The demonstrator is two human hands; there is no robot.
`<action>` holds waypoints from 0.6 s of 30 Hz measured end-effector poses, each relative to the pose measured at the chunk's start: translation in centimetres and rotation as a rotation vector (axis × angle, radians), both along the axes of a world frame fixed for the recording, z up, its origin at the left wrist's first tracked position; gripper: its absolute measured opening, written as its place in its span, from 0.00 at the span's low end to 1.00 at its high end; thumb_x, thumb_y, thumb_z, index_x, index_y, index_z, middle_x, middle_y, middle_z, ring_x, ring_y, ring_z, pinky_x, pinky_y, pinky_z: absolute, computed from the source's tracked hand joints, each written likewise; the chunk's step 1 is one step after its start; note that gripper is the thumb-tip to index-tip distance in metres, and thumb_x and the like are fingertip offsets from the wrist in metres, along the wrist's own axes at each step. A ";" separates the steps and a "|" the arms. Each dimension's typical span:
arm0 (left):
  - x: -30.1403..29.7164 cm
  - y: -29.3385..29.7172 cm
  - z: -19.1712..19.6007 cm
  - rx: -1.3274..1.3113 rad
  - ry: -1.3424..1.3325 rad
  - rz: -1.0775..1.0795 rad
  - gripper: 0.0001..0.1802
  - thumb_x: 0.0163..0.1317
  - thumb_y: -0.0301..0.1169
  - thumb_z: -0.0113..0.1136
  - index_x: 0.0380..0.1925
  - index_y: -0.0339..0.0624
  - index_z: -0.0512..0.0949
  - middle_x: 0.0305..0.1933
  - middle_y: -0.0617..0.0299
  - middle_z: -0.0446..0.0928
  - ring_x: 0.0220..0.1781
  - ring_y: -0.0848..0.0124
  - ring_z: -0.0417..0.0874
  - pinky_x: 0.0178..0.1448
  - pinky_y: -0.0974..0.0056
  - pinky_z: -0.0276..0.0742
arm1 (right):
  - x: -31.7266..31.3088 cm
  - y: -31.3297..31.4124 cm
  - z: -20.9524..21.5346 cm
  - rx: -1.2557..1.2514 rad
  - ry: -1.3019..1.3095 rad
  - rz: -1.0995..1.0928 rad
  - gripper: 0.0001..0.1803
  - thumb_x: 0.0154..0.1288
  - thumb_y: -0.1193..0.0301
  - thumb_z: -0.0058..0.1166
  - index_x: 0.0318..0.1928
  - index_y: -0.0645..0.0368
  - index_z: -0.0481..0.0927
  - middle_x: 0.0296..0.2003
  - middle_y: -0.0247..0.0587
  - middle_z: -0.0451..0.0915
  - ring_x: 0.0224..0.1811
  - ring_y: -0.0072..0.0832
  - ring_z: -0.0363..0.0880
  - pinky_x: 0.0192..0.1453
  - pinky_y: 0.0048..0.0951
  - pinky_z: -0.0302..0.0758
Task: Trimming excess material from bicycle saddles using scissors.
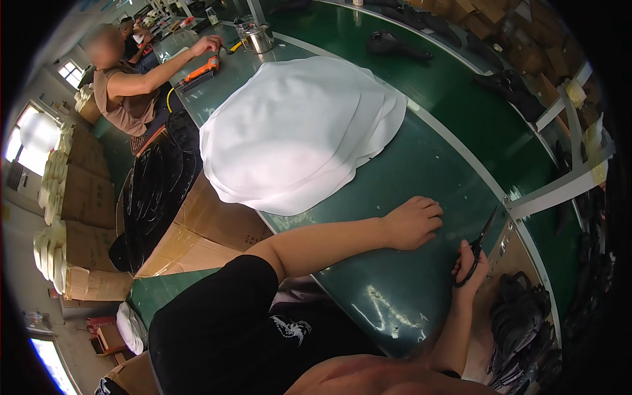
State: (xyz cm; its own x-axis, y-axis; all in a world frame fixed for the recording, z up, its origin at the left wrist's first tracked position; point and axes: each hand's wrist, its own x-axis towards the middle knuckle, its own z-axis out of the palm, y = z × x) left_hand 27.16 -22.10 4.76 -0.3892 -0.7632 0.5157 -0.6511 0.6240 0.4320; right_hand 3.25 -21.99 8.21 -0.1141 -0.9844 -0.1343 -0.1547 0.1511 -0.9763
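I see black scissors [476, 253] at the worktop's [395, 289] right edge, blades pointing up and away, long axis near upright. My right hand [469, 268] grips their handles. My left hand [413, 222] rests loosely curled, empty, on the green surface. A white fabric stack [299, 131] lies beyond.

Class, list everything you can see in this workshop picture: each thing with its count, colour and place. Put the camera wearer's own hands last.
Table: one, green, centre.
Sheets: one stack, white, on table.
Scissors: one pair, black, in right hand.
Pot: one, metal, far table end.
Tool: one, orange, under a co-worker's hand.
Co-worker: one seated, upper left.
Cartons: several, brown, left of table.
Left hand: flat on table, holding nothing.
Right hand: at table edge, gripping scissors.
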 end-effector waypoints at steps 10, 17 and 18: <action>-0.1 0.0 0.2 0.017 -0.001 -0.005 0.17 0.63 0.34 0.72 0.50 0.42 0.84 0.63 0.54 0.79 0.74 0.52 0.75 0.78 0.46 0.69 | 0.0 0.1 0.0 -0.004 0.041 -0.002 0.18 0.72 0.60 0.69 0.30 0.57 0.79 0.19 0.26 0.70 0.16 0.14 0.65 0.19 0.19 0.61; 0.0 0.0 -0.1 -0.001 0.014 0.001 0.18 0.62 0.34 0.73 0.50 0.42 0.84 0.63 0.54 0.79 0.74 0.52 0.75 0.78 0.46 0.69 | 0.0 0.1 -0.3 -0.036 0.039 0.028 0.18 0.73 0.60 0.68 0.31 0.58 0.79 0.20 0.26 0.70 0.17 0.15 0.65 0.20 0.20 0.62; 0.0 0.0 -0.2 -0.005 0.014 0.002 0.18 0.61 0.34 0.73 0.50 0.42 0.84 0.63 0.54 0.79 0.74 0.52 0.75 0.78 0.46 0.69 | 0.0 0.1 -0.2 -0.026 0.044 0.023 0.18 0.73 0.59 0.68 0.32 0.58 0.79 0.20 0.26 0.71 0.17 0.15 0.66 0.20 0.20 0.62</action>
